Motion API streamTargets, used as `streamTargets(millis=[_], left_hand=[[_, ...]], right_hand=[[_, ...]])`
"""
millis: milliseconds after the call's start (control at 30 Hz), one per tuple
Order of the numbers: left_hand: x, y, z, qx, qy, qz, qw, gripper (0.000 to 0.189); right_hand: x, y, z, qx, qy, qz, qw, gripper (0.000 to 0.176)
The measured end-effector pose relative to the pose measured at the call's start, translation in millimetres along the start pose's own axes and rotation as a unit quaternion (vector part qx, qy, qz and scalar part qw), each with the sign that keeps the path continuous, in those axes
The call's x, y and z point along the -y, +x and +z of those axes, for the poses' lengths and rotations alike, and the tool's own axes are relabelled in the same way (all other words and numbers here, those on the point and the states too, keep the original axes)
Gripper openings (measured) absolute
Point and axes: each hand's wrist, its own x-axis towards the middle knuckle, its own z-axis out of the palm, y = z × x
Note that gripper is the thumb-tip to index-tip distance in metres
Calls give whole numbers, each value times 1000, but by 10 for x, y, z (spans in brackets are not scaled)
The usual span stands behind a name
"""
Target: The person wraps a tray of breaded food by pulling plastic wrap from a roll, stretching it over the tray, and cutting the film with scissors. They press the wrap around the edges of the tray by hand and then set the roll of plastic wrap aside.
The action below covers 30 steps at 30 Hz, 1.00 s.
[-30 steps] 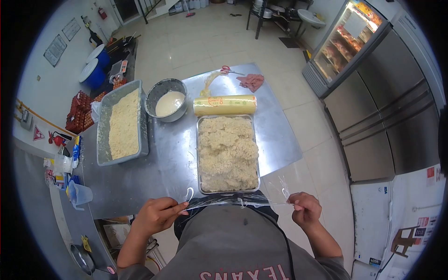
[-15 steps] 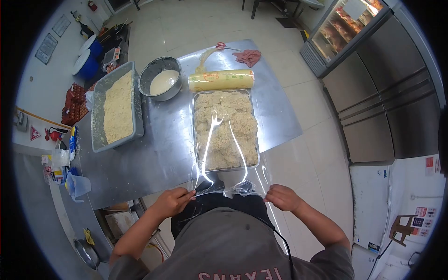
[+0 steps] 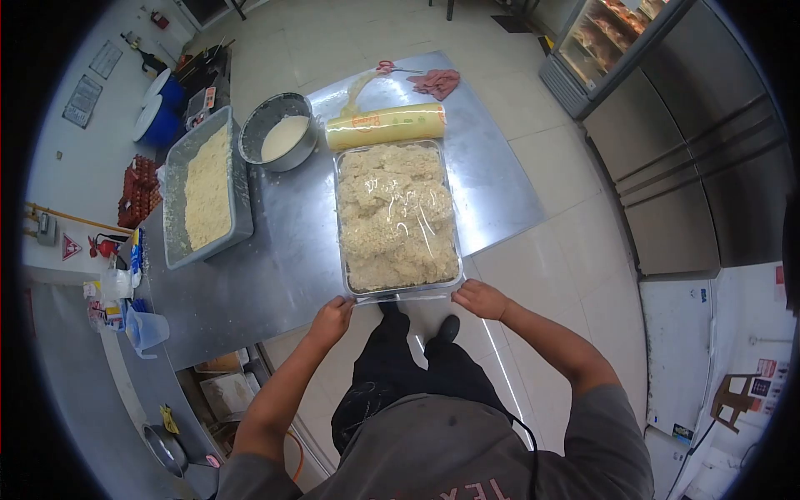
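A metal tray (image 3: pixel 460 265) heaped with pale, breaded pieces (image 3: pixel 398 217) stands at the front of the steel table. Clear plastic film (image 3: pixel 404 297) lies over the food and runs past the tray's near edge. My left hand (image 3: pixel 336 315) pinches the film's left corner, just below the tray. At the right corner, my right hand (image 3: pixel 479 297) is closed on the film too. The yellow film roll (image 3: pixel 387 127) lies across the tray's far end.
A grey tub (image 3: pixel 243 218) of pale crumbs and a round pan (image 3: pixel 310 150) of creamy liquid stand left on the steel table (image 3: pixel 287 250). Red-handled scissors (image 3: pixel 387 67) and a red cloth (image 3: pixel 435 82) lie behind the roll. Refrigerators (image 3: pixel 658 167) line the right side.
Both hands have moved forward, up to the tray's near edge, bringing the film's end with them. The film now lies closer over the food. The view has shifted slightly.
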Motion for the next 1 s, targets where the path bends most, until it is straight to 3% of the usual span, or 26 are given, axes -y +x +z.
streamTargets(millis=[300,367,400,433,467,500,567,600,633,667,700,733,767,833,867,933,1000], left_hand=[[161,80,145,-109,-30,-22,993,12],[141,169,141,-121,-39,-25,992,11],[93,219,101,-133,-42,-90,986,11],[47,271,61,-144,-46,-155,976,12],[31,329,42,-144,-48,-154,976,12],[26,375,35,-100,-82,-169,977,16],[96,387,111,-55,-117,-185,974,19],[244,314,274,-76,-245,-180,950,21],[356,266,355,-96,-368,-171,909,23],[407,251,327,-97,-368,-170,909,23],[464,235,296,-70,-470,-207,855,19],[515,236,280,-41,-564,-241,788,16],[502,289,220,-40,-565,-241,788,16],[443,402,72,-18,-689,-374,620,18],[472,407,69,-17,-690,-374,620,18],[559,407,95,12,-659,-396,639,25],[572,434,44,26,-654,-413,633,27]], right_hand=[[-386,38,-127,45,-77,-34,995,16],[-376,31,-168,0,-127,-20,992,18],[-351,28,-151,0,-129,-20,991,18],[-293,17,-124,-34,-134,40,990,17],[-232,6,-98,-67,-140,101,983,17],[-144,34,-101,-65,-141,102,983,17],[47,155,-81,-67,-85,272,956,18],[93,228,-44,-135,-43,306,941,16],[122,219,24,-136,-44,305,942,16],[179,278,17,-128,73,384,911,15],[207,337,2,-119,189,456,861,16],[254,354,-43,-81,313,559,764,16],[220,322,41,-82,312,560,763,16],[128,171,331,-254,580,549,545,19],[138,231,249,-255,578,550,545,19],[151,407,5,-271,662,589,375,21],[120,484,-76,-250,652,608,377,23]])
